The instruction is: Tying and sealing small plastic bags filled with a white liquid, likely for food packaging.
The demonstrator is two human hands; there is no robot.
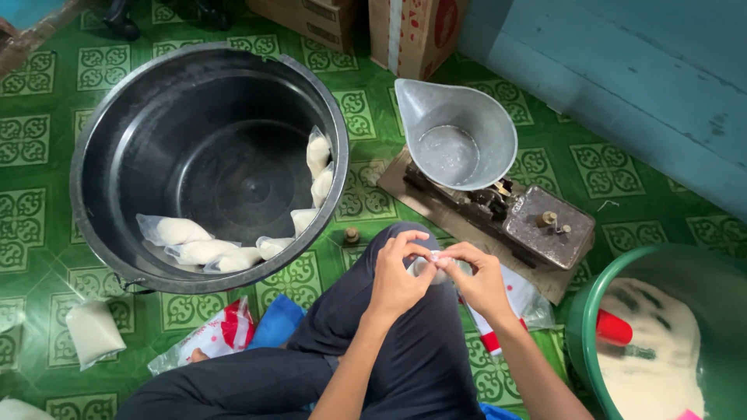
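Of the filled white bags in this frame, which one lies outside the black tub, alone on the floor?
The white bag on the green tile floor, left of the black tub. The other filled bags lie inside the tub.

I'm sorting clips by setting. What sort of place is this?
Probably a home floor used for packing: green tiles, a balance scale, and a black tub holding filled bags.

The floor is laid with glossy green tiles carrying a pale square ornament, and soft daylight glints off them at the left. Along the upper right runs a blue painted wall, scuffed in places. Two cardboard boxes stand against the far edge at the top. A dark corner of furniture shows at the top left.
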